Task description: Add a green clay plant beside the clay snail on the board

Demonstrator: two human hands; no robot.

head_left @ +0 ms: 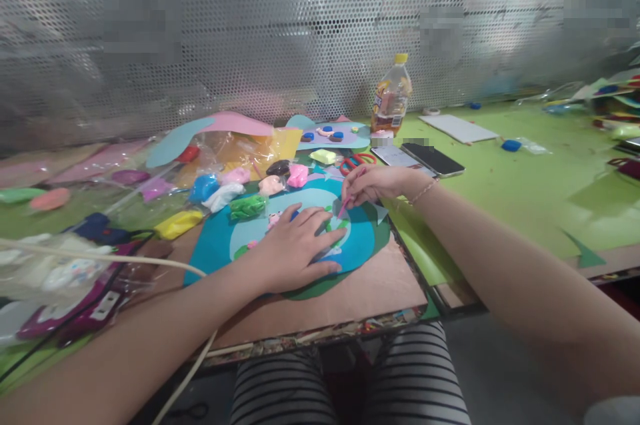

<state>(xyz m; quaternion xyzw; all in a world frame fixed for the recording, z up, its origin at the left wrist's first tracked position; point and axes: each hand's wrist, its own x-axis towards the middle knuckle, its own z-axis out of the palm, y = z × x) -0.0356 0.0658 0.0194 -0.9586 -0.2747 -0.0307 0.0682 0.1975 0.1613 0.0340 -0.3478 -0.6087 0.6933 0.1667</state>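
Soft light, blurred, stretched edges.

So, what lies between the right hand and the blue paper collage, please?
A thin pink stick, held in the right hand, shows there in the head view.

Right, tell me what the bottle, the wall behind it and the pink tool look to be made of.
Bottle: likely clear, glossy plastic; it is see-through, with a yellow cap.
Wall: probably metal, with a dull shine; it is silver-grey and pierced with small holes.
Pink tool in the right hand: perhaps plastic, from its even colour; too thin to tell the finish.
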